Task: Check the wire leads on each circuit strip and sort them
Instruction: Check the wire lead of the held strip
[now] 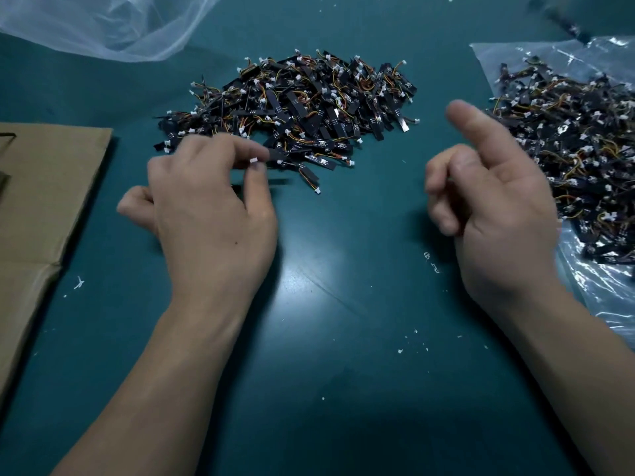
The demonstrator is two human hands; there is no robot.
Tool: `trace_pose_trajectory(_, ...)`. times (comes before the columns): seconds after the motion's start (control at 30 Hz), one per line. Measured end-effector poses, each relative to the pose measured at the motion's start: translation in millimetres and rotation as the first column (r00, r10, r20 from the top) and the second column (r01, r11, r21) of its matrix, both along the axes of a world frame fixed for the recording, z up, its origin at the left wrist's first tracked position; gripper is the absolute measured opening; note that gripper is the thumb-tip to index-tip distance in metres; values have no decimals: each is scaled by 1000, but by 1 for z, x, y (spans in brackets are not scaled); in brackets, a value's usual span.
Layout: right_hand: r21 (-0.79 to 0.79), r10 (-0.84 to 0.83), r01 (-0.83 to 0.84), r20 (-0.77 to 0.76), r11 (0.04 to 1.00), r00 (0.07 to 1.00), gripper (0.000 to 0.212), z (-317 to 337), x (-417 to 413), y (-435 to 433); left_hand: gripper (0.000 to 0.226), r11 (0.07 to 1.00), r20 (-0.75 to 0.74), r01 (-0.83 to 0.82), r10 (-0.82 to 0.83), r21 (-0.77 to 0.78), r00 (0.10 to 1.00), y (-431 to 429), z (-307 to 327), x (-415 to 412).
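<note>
Thumb and forefinger of my left grip (213, 207) pinch a circuit strip (276, 154) at pile (292, 97) edge; right grip (498, 207) loosely curled, holding nothing.

The bench (343, 269) is deep teal, dotted with tiny white flecks, with a pale sheen near its middle. The central pile (292, 108) of circuit strips is mostly black, threaded with orange, yellow and red wires and speckled with small white plugs. The right pile (577, 149) shows the same mix on a clear, glinting bag (604, 297). The strip (276, 155) pinched by the left hand (206, 207) is black with a white plug. The cardboard (44, 187) is plain tan-brown, the far bag (113, 25) milky white.
</note>
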State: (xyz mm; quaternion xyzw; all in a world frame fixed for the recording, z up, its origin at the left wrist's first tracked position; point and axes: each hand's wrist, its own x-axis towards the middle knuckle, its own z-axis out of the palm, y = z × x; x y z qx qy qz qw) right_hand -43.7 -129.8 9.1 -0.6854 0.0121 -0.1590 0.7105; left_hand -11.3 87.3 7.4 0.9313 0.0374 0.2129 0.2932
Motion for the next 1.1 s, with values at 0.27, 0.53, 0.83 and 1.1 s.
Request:
trace_pose_trajectory(0.27, -426, 149, -189, -127, 885, 981, 16, -8, -7, 11, 15, 726, 168, 501, -484, -470, 859, -17, 5, -14)
trace_pose_trajectory(0.53, -304, 216, -242, -117, 921, 969, 27, -1, -9, 11, 13, 588, 31, 539, -658, -603, 752, -17, 4, -16)
trace_pose_trajectory(0.83, -357, 227, -264, -144, 896, 963, 7, -1, -10, 12, 13, 620, 37, 528, -628, -580, 777, -20, 4, -16)
trace_pose_trajectory(1.1, -506, 226, -268, -144, 820, 963, 13, -1, -10, 9, 19, 549, 64, 532, -654, -645, 754, -20, 8, -18)
